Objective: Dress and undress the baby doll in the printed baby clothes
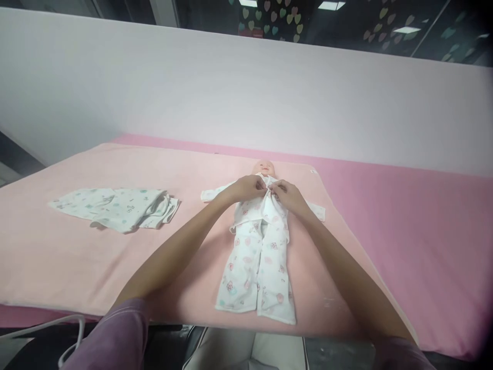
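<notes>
While both hands are busy at the doll's chest, I take stock of what lies around them. Off to the left, well apart from the doll [264, 168], a folded printed cloth [119, 208] lies flat, with layered folds at the end nearer the doll. A white cable [81, 326] loops at the lower left, beside one of the person's purple sleeves [115, 339]. The hands and forearms block part of my view: they cover much of the upper chest and the inner stretches of both shirt arms.

The bench carries a pale pink mat [185, 267] over a deeper pink cover [416, 246], which shows along the right and the back. Behind it stands a plain white partition [246, 92]; above that, dark glass [208, 15] bears pastel heart stickers [289, 19]. A grey seat [246, 349] sits below the near edge.

The doll lies face up on the mat, head towards the partition. Its long axis runs almost straight back from me, with the legs of the printed trousers [248, 272] towards the near edge and the arms of the printed shirt [246, 211] spread sideways. The left hand [246, 188] and right hand [287, 195] each pinch the shirt front just below the neck, fingertips nearly meeting.
</notes>
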Demonstrator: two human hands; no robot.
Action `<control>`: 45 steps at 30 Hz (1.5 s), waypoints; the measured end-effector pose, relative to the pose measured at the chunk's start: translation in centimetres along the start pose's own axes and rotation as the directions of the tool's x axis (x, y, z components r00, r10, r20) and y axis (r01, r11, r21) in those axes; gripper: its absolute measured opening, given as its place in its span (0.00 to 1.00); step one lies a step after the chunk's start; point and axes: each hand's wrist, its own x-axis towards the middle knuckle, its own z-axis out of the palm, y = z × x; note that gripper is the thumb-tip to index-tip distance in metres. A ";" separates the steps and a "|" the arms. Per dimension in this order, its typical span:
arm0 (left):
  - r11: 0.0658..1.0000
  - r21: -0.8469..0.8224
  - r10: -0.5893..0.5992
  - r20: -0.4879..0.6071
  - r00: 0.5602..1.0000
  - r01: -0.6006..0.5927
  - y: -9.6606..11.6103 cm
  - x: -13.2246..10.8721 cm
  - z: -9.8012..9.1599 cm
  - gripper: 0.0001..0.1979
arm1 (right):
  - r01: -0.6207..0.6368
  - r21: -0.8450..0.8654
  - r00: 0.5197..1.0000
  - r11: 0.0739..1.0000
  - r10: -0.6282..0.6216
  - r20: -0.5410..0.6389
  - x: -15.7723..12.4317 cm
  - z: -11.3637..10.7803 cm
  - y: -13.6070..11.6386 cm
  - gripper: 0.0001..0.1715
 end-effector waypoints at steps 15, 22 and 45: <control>0.976 -0.217 0.039 0.103 0.994 -0.016 -1.0 -0.4 -1.2 0.13 | 0.224 0.071 0.970 0.972 -0.229 0.083 -1.1 -1.2 1.5 0.17; 0.963 -0.268 0.035 0.159 0.987 0.009 -1.8 0.0 -1.3 0.14 | 0.295 0.018 0.953 0.955 -0.293 -0.074 -2.1 -0.2 1.3 0.12; 0.989 -0.142 0.031 -0.053 0.998 -0.038 0.3 -1.3 0.8 0.12 | 0.471 -0.463 0.849 0.751 -0.528 0.009 -2.6 0.1 1.5 0.11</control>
